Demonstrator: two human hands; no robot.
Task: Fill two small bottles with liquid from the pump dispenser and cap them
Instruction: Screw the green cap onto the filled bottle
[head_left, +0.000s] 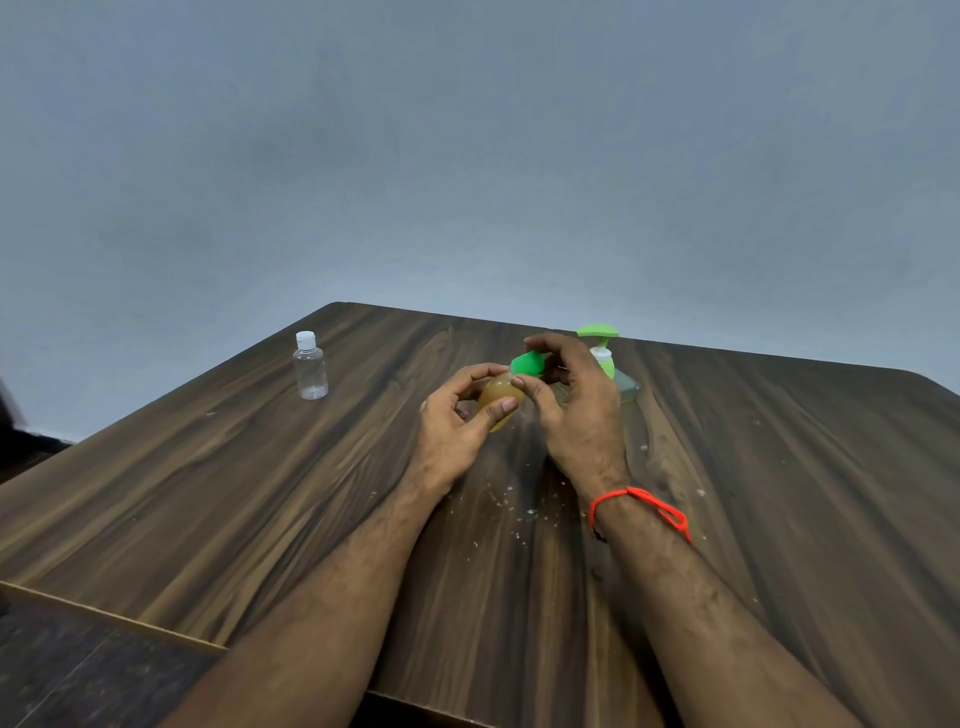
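My left grip (460, 415) wraps rounded amber-filled bottle (500, 400) | right grip (571, 402) pinches its smooth green cap (527, 362) | clear capped bottle (310, 366) upper left on woodgrain surface (260, 519)

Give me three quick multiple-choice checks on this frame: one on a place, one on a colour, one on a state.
1. Where does the clear bottle with the white cap stand?
A. In the right hand
B. On the table, far to the left of the hands
C. Behind the pump dispenser

2. What colour is the cap at the right hand?
A. Green
B. White
C. Red

3. What does the bottle in the left hand look like?
A. Empty
B. Lying on the table
C. Filled with amber liquid

Key: 1 B, it stands alone, upright, near the table's left edge. 2 A, bright green shows between the fingers. 3 C, the held amber bottle looks amber through its body.
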